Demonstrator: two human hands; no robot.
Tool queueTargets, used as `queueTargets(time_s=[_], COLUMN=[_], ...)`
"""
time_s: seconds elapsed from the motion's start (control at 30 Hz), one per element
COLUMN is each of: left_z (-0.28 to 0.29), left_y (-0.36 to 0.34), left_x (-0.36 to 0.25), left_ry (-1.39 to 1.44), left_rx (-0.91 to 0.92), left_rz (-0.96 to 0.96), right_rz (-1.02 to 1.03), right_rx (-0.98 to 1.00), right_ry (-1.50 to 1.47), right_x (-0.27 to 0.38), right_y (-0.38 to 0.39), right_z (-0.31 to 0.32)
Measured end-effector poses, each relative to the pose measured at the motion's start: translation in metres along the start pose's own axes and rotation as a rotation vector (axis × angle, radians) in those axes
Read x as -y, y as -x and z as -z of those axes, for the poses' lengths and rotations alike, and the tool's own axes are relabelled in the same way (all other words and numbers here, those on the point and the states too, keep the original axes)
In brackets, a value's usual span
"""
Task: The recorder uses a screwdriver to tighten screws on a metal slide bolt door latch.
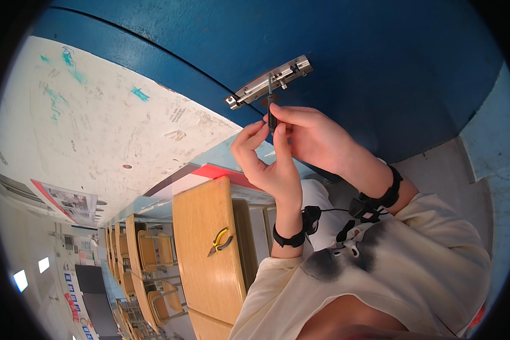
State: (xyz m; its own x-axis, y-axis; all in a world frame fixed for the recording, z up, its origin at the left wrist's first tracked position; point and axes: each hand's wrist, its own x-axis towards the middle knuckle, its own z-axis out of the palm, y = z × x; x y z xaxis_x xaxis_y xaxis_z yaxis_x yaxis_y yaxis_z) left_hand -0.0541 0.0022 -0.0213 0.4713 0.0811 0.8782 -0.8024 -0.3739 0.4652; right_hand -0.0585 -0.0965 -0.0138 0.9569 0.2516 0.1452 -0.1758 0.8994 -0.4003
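A metal barrel bolt (293, 70) is mounted on the blue door (379, 62), its far-left end reaching past the door's seam. Against its middle stands a screwdriver (272, 120) with a black handle and a grey shaft. My right hand (317, 136) pinches the handle between thumb and fingers. From the left, the fingertips of my left hand (271, 173) close around the handle's lower end. The screwdriver's tip meets the bolt plate; the screw under it is too small to make out.
Left of the door runs a scuffed white wall (119, 113) with turquoise marks. A wooden desk (201, 209) below it carries yellow-and-black pliers (220, 242). Further desks and chairs (147, 249) line the room behind. Both my wrists wear black straps with small devices and a cable.
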Motion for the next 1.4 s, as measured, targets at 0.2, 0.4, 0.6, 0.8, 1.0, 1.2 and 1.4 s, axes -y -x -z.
queueTargets(time_s=[0.2,0.4,0.6,0.8,1.0,1.2,1.4], left_z=[-0.004,-0.005,-0.002,0.000,-0.005,-0.019,-0.024], left_y=[-0.004,-0.002,-0.005,-0.005,0.020,0.029,0.029], left_x=[-0.007,-0.005,-0.003,-0.006,-0.009,-0.011,-0.014], left_ry=[0.013,-0.039,-0.067,-0.095,0.066,0.129,0.142], left_rx=[-0.006,-0.028,-0.016,0.036,0.147,0.182,0.166], left_rz=[-0.037,-0.099,-0.133,-0.152,-0.048,-0.027,-0.010], right_rz=[0.053,0.063,0.059,0.026,0.156,0.238,0.205], right_rx=[0.065,0.076,0.119,0.099,-0.121,-0.183,-0.159], right_ry=[0.004,0.004,-0.022,-0.018,0.172,0.347,0.384], right_x=[0.004,0.003,-0.001,0.003,0.000,0.014,0.023], right_y=[0.000,-0.001,-0.005,0.004,0.033,0.043,0.042], right_z=[0.001,0.002,0.007,0.006,0.017,0.021,0.022])
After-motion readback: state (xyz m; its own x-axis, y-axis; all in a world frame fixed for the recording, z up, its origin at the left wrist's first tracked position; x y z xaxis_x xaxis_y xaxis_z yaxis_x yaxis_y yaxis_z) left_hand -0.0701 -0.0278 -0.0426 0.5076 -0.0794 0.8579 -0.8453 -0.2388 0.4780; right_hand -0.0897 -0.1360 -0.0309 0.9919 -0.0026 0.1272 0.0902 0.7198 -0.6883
